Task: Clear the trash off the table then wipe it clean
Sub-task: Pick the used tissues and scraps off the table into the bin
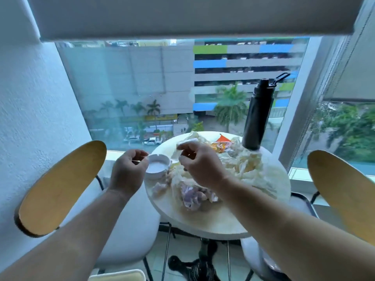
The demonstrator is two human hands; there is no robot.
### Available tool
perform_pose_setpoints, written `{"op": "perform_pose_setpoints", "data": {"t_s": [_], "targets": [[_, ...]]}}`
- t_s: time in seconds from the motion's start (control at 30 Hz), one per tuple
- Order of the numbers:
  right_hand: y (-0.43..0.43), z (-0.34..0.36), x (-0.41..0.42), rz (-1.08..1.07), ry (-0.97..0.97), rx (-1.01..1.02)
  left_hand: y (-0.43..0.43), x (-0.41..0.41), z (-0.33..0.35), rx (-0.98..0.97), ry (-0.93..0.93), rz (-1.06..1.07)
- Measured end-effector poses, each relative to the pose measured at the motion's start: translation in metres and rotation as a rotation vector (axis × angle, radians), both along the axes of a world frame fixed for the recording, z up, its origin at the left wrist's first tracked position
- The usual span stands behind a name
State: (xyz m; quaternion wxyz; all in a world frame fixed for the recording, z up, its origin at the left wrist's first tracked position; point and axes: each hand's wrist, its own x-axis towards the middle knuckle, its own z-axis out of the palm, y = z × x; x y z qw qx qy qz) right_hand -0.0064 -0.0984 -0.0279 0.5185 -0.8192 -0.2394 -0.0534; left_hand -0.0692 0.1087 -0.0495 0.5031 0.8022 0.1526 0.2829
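You have one round tabletop (203, 222) in front of you, set against the window (142, 88), and both of your hands are over its left half.

Your left hand (127, 169) hangs just off the tabletop's left edge. Its fingers are curled, and thumb and forefinger are pinched together on one thin sliver (140, 158), too small to identify. Just beside that hand, at the left edge, sits one white ashtray (157, 166).

Your right hand (199, 165) is over the middle of the tabletop. Its fingertips are pinched on one white sheet (186, 141), held up above the litter.

The trash is all on the tabletop:
- One heap of crumpled white paper (247, 167) spreads from the middle to the right edge.
- One orange snack wrapper (222, 146) lies by the far edge, partly under the paper.
- One purplish wad (190, 196) lies below your right wrist, toward the near edge.
- One small pale wad (159, 188) lies near the left edge, on the near side of the ashtray.

One black bottle (256, 116) stands upright at the far right edge, its base touching the heap. Two wooden chair backs flank the tabletop, one on the left (60, 187) and one on the right (345, 191).
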Motion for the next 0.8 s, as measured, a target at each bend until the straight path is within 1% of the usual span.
{"op": "perform_pose_setpoints", "data": {"t_s": [0.17, 0.3, 0.53, 0.67, 0.8], "targets": [[-0.062, 0.008, 0.045, -0.072, -0.035, -0.019, -0.052, 0.053, 0.009, 0.026, -0.047, -0.023], [-0.100, 0.007, 0.076, -0.134, -0.025, -0.039, -0.080, 0.082, 0.005, 0.029, -0.058, -0.084], [-0.130, 0.002, 0.110, -0.211, -0.010, -0.059, -0.096, 0.124, 0.011, 0.223, -0.026, -0.197], [-0.132, -0.003, 0.120, -0.240, 0.029, -0.082, -0.088, 0.151, 0.012, 0.435, 0.083, -0.192], [-0.130, -0.006, 0.134, -0.282, 0.042, -0.096, -0.076, 0.178, 0.005, 0.577, 0.288, -0.206]]}}
